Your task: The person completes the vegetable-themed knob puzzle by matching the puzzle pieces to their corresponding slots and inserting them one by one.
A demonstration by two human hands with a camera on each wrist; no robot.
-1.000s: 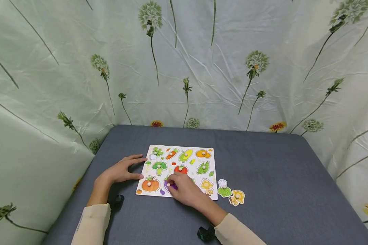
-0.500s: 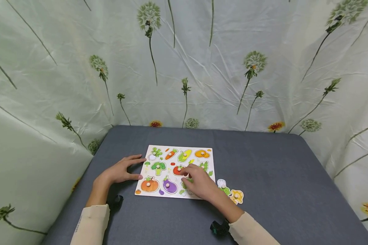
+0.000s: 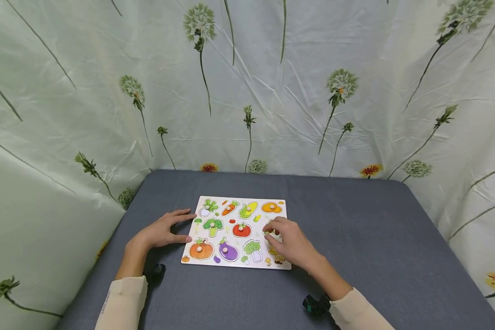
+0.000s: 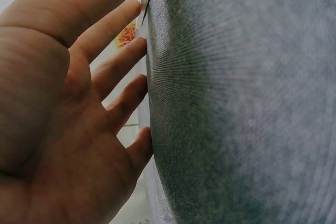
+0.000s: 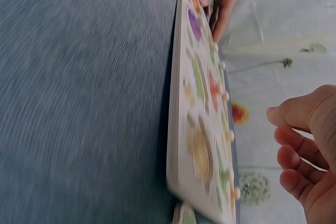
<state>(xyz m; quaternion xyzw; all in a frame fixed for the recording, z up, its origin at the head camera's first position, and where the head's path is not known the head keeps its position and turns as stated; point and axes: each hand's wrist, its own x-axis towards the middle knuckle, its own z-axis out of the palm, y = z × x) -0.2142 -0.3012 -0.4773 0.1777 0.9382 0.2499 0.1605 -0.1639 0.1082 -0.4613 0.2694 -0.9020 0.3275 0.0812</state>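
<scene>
A white wooden vegetable peg puzzle board (image 3: 257, 233) lies on the grey cloth. Knobbed pieces such as the pumpkin (image 3: 202, 251), eggplant (image 3: 229, 253) and tomato (image 3: 242, 232) sit in it. The bok choy recess (image 3: 253, 252) and the mushroom recess (image 3: 278, 258) show no knobs. My left hand (image 3: 162, 230) has spread fingers, with thumb and index finger at the board's left edge. Over the board's right side hovers my right hand (image 3: 290, 240), fingers loosely bent, nothing between thumb and fingers (image 5: 299, 148); it covers the peas piece.
Part of a loose puzzle piece (image 5: 184, 214) shows beside the board's corner in the right wrist view; in the head view my right hand and forearm cover that spot. A grey cloth-covered table (image 3: 354, 220) extends to a flower-printed curtain (image 3: 293, 91) behind.
My right hand has let go of the eggplant's knob and moved right across the board, uncovering the eggplant and bok choy recess and covering the loose pieces. My left hand stays put.
</scene>
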